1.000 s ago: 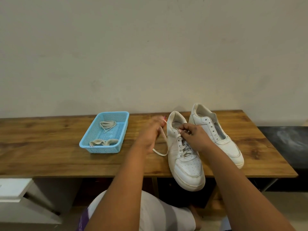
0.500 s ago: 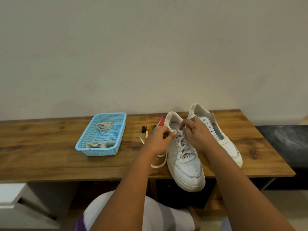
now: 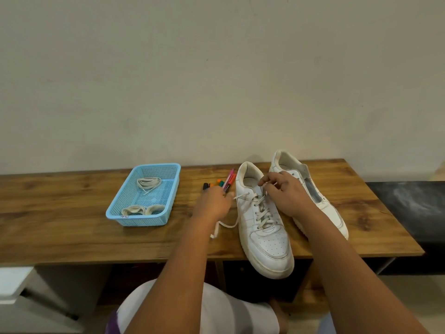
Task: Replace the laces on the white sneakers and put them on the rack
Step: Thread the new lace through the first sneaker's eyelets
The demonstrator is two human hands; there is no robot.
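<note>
— Where are the sneakers being kept?

— 2 white sneakers are being kept side by side on the wooden counter (image 3: 72,227). The laced sneaker (image 3: 263,227) is lying nearer, its toe hanging over the front edge; the unlaced sneaker (image 3: 313,196) is lying just beside it, toward the wall.

— What is being held by the right hand?

— The upper end of the lace (image 3: 261,210) is being pinched in the curled fingers of the right hand (image 3: 286,194), just above the top eyelets near the tongue.

— And the left hand?

— The left hand (image 3: 214,203) is being held just beside the laced sneaker. The other lace end seems to be running toward its fingers, but whether that grip is closed on it cannot be told. A loose tail is lying on the counter under the wrist.

— What else is being kept there?

— Spare laces (image 3: 148,183) are lying in a blue basket (image 3: 144,219), and colored markers (image 3: 224,183) are lying between basket and sneaker.
</note>
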